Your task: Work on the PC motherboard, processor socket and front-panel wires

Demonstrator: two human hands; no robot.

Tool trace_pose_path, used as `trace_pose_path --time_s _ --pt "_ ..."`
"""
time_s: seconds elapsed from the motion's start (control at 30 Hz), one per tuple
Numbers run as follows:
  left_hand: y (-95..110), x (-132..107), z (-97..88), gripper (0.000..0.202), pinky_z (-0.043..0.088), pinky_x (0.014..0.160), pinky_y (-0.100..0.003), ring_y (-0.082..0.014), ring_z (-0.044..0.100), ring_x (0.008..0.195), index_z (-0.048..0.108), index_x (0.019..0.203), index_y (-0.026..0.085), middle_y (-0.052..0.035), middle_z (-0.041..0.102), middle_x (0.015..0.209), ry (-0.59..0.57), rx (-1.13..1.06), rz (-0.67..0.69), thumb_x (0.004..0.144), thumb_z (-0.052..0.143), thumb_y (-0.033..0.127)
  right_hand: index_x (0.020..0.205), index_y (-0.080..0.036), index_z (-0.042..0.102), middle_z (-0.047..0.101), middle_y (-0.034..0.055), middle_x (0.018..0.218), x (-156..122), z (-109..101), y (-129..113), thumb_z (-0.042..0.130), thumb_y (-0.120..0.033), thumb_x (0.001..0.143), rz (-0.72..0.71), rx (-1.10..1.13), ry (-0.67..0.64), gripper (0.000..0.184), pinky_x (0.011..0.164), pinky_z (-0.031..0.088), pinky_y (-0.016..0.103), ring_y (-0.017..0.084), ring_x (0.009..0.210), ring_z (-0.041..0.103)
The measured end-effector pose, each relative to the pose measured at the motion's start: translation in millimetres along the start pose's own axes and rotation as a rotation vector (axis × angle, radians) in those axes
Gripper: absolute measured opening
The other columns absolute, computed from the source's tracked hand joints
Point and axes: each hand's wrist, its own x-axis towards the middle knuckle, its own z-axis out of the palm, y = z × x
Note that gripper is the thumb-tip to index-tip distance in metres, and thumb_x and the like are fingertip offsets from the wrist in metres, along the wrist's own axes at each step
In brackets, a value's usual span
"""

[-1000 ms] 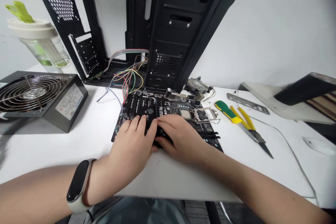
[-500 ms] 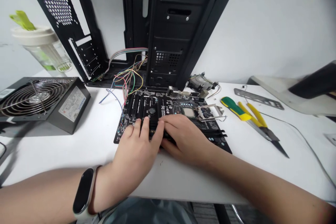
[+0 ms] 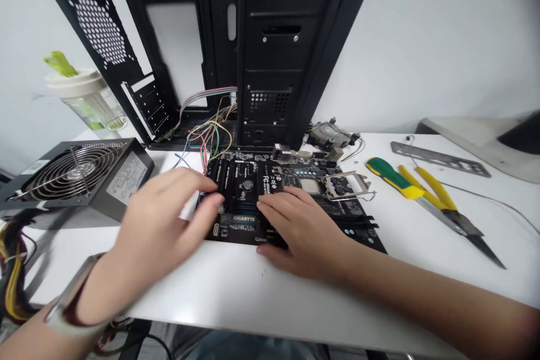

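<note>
A black Gigabyte motherboard (image 3: pixel 244 218) lies flat on the white table in front of the PC case. My right hand (image 3: pixel 306 230) rests on its middle, fingers stretched over the board and thumb at the front edge. At the board's left edge hovers my left hand (image 3: pixel 164 219), slightly blurred, its thumb and forefinger curved with a gap between them. Thin coloured wires (image 3: pixel 211 132) run from the case down to that edge, partly hidden behind the left hand. The CPU socket's metal frame (image 3: pixel 350 185) stands raised beside the processor (image 3: pixel 310 185).
The black PC case (image 3: pixel 274 67) stands upright behind the board. A power supply (image 3: pixel 126 183) sits left, with a lidded cup (image 3: pixel 90 101) behind. On the right lie a green-yellow handled tool (image 3: pixel 392 176), yellow-handled pliers (image 3: pixel 455 219) and a metal I/O plate (image 3: pixel 441 158). A cooler (image 3: pixel 329 134) sits behind.
My left hand has lifted off the board and moved left towards the wires. My right hand stays on the board, its fingers more spread. The view has shifted slightly.
</note>
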Motion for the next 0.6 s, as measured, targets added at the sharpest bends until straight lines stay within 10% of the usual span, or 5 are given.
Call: trace_pose_path --time_s 0.17,0.33,0.6 --pt "-35 3 -3.0 0.029 0.039 0.051 -0.026 -0.0129 0.053 0.049 0.06 0.071 0.021 0.0023 0.063 0.06 -0.174 0.055 -0.271 0.09 0.045 0.037 0.108 -0.008 0.066 0.065 0.0192 0.114 0 -1 2 0.074 -0.049 0.068 0.082 0.096 -0.028 0.057 0.087 0.052 0.048 0.03 0.098 0.062" --pt "-49 0 6.5 0.029 0.046 0.056 -0.028 -0.0181 0.065 0.061 0.069 0.083 0.021 -0.0028 0.072 0.075 -0.576 -0.091 -0.179 0.087 0.041 0.027 0.106 -0.013 0.065 0.064 0.0168 0.115 -2 1 6 0.073 -0.044 0.07 0.087 0.15 -0.011 0.048 0.087 0.053 0.047 0.03 0.1 0.061" --pt "-54 -1 4.3 0.024 0.054 0.074 -0.034 -0.0208 0.068 0.082 0.069 0.092 0.021 -0.0055 0.073 0.095 -0.62 -0.159 -0.06 0.091 0.051 0.036 0.099 -0.01 0.066 0.064 0.0191 0.111 -2 -1 4 0.069 -0.038 0.074 0.061 0.157 -0.041 0.038 0.086 0.052 0.053 0.032 0.094 0.062"
